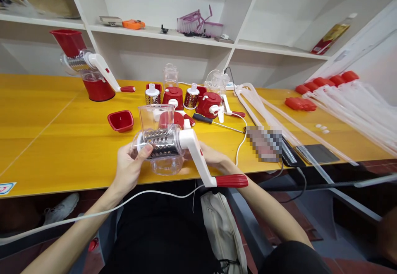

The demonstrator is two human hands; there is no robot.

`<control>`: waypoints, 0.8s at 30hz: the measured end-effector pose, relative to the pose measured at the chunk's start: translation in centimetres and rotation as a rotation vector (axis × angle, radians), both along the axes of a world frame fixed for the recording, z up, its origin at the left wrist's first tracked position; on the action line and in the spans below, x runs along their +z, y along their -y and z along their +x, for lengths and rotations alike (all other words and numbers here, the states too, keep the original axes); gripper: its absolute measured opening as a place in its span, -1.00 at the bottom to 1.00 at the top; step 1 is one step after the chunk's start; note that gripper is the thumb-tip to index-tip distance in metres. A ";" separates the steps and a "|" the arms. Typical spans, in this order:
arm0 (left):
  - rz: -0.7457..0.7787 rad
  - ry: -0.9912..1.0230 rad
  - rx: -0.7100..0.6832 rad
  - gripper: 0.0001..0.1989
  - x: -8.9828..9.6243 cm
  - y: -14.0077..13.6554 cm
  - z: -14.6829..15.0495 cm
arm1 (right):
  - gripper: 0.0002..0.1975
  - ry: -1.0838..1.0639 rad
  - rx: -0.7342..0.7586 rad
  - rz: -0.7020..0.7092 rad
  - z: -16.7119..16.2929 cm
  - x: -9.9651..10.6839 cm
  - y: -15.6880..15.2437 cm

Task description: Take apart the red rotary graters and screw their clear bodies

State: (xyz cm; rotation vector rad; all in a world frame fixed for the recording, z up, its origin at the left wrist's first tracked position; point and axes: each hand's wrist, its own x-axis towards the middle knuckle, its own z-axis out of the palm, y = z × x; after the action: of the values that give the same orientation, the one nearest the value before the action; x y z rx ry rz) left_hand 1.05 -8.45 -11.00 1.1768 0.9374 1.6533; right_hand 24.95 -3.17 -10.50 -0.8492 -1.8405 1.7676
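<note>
Above the table's front edge, a clear plastic rotary grater (144, 116) with a perforated metal drum (163, 143) inside is between my hands. My left hand (132, 162) grips its left end, thumb lying over the clear housing. Behind the white crank arm (195, 158), my right hand (211, 156) holds the right side; its fingers are mostly hidden. The crank's red handle (232, 181) points right over my right forearm. Just beyond lie a red suction base (177, 118), partly covered, and a small red hopper piece (120, 121).
An assembled red grater (98, 88) stands at the left back. Red bases (208, 104), metal drums (191, 97) and a screwdriver (203, 118) lie at mid-table. Long clear plastic pieces with red ends (322, 82) fill the right. A white cable (149, 192) crosses my lap.
</note>
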 end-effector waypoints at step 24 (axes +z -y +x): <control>0.042 -0.385 0.039 -0.51 1.3 1.3 0.2 | -0.20 -0.363 0.319 -0.557 1.1 -0.3 3.5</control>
State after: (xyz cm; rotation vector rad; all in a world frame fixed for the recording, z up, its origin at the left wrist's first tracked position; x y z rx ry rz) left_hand 1.25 -9.72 -9.66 1.5487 1.1712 1.5094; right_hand 26.04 -6.64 -10.84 -0.3758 -1.3141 2.5047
